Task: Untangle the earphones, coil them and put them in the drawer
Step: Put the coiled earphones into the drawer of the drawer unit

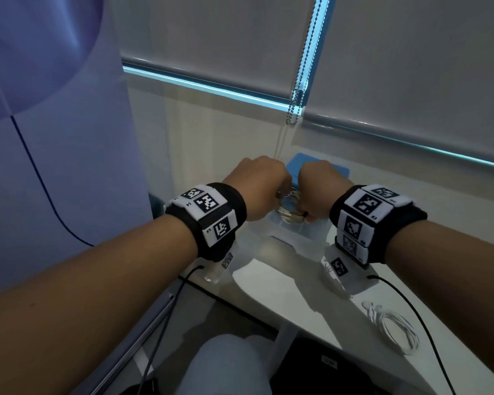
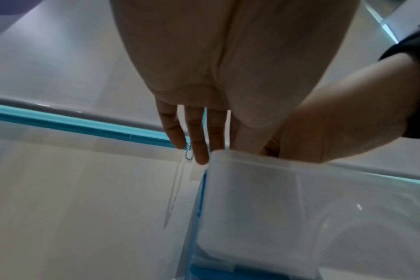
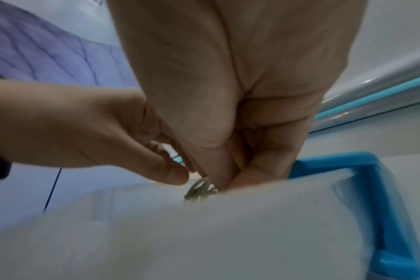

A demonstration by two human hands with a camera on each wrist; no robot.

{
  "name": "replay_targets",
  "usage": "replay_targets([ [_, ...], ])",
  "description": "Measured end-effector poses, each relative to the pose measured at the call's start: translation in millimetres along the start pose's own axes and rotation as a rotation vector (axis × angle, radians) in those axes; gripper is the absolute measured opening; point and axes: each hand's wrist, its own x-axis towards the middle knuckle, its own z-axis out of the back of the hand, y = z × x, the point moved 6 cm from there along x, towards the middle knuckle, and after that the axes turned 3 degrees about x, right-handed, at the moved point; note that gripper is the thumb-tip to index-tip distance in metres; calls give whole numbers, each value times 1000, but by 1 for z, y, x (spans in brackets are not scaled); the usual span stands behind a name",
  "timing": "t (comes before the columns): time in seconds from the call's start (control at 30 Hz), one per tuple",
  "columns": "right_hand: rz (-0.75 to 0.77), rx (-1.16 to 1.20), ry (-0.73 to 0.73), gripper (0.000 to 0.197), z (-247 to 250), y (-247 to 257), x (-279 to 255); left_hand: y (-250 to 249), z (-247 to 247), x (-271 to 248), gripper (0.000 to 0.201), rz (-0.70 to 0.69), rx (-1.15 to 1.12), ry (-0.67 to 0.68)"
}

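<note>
A small coil of pale earphones [image 1: 290,208] hangs between my two hands, just above the pulled-out translucent drawer [image 1: 305,233]. My right hand [image 1: 322,192] pinches the coil [image 3: 200,189] between thumb and forefinger [image 3: 222,176] at the drawer's rim [image 3: 204,236]. My left hand [image 1: 261,189] is close on the coil's left. Its fingers [image 2: 200,147] point down almost straight, and its thumb [image 3: 173,176] stands a little off the coil. The lower part of the coil is hidden behind the drawer wall [image 2: 276,189].
The drawer belongs to a blue-framed box [image 1: 320,166] against the window wall. A second white coiled earphone set [image 1: 394,329] lies at the table's near right edge. A blind's bead chain [image 1: 295,104] hangs above the hands. Black cables [image 1: 411,309] trail from both wrists.
</note>
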Motion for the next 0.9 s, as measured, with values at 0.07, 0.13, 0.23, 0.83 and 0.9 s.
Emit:
replay_targets([
  [0.07, 8, -5, -2, 42, -1, 0, 0, -3, -3, 1, 23, -47, 74, 26],
  [0.13, 20, 3, -18, 40, -1, -2, 0, -4, -7, 0, 23, -51, 113, 95],
  [0.23, 35, 63, -25, 33, -3, -8, -1, -6, -16, 0, 21, -40, 154, 204],
  [0.83, 395, -33, -84, 7, -2, -5, -15, -1, -17, 3, 29, -2, -20, 223],
  [0.9, 398, -93, -117, 9, -2, -7, -13, -1, -16, 3, 36, -24, -27, 195],
])
